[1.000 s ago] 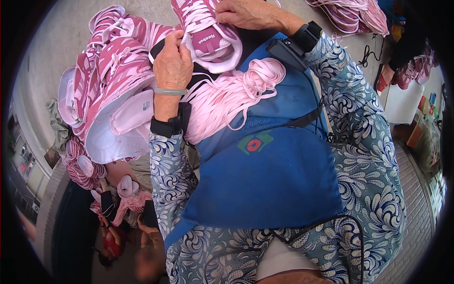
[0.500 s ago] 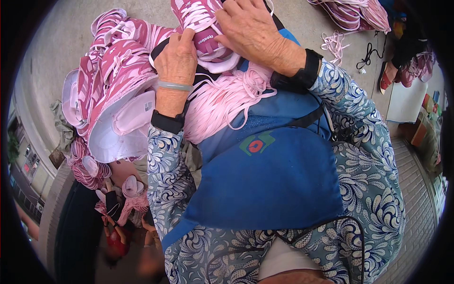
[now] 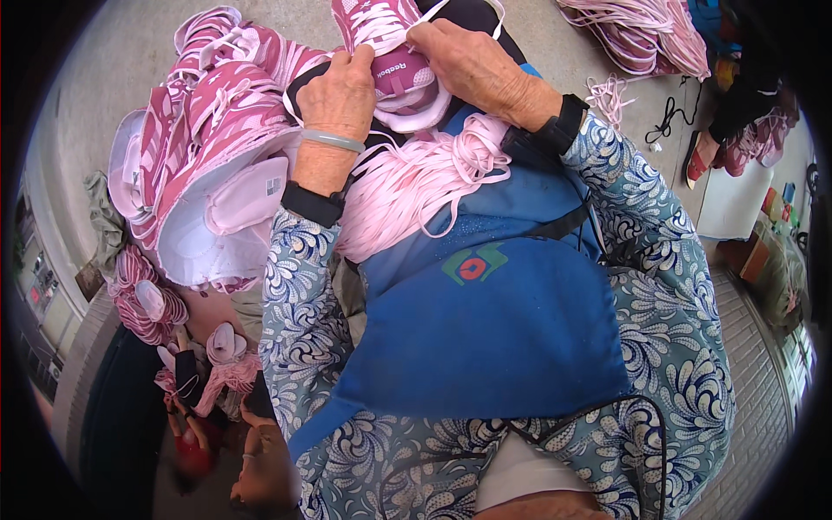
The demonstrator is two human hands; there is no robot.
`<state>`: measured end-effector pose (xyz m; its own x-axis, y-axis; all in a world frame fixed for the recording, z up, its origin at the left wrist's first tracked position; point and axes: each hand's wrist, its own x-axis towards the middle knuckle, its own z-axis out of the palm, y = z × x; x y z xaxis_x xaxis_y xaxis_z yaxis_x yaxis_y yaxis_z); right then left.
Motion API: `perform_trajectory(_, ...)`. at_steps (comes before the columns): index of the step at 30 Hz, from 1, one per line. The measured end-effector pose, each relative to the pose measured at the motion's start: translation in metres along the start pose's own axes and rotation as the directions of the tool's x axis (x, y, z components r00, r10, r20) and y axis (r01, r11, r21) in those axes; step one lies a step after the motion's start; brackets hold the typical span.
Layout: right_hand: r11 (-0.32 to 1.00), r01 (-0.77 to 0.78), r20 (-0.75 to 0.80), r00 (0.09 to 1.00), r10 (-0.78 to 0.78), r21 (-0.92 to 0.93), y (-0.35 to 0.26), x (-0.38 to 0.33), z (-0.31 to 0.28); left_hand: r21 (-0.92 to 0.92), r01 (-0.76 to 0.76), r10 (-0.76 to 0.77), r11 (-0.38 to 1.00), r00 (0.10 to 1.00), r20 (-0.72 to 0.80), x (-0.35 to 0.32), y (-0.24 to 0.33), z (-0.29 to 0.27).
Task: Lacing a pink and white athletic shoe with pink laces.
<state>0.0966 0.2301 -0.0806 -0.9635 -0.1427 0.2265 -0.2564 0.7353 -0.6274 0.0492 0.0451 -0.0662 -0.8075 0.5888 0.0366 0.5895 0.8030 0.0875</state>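
A pink shoe upper (image 3: 392, 54) with white lacing lies at the top centre, over my lap. My left hand (image 3: 340, 94) grips its left side, thumb on the tongue. My right hand (image 3: 466, 62) holds its right side, fingers at the eyelets with a white lace looping over them. A bundle of pale pink laces (image 3: 416, 182) is draped across my blue apron (image 3: 485, 321) just below both wrists.
A tall stack of pink shoe uppers (image 3: 204, 165) leans at my left. More pink lace bundles (image 3: 637, 35) lie on the grey floor at top right, beside a black cord (image 3: 667, 117). Another person (image 3: 217, 381) sits at lower left holding pink pieces.
My right hand has come down from the top edge onto the shoe upper's right side. The upper now sits lower, between both hands.
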Motion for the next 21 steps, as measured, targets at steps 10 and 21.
perform_trajectory(10,0.690,0.434,0.233,0.899,-0.371,-0.578,-0.020,0.026,-0.007,0.111,-0.052,0.044,0.992,0.996,0.076,0.002,-0.001,0.000)
perform_trajectory(21,0.931,-0.100,0.290,0.957,-0.007,0.352,-0.061,0.016,-0.001,-0.468,0.209,-0.225,0.859,0.974,0.022,-0.014,-0.021,0.003)
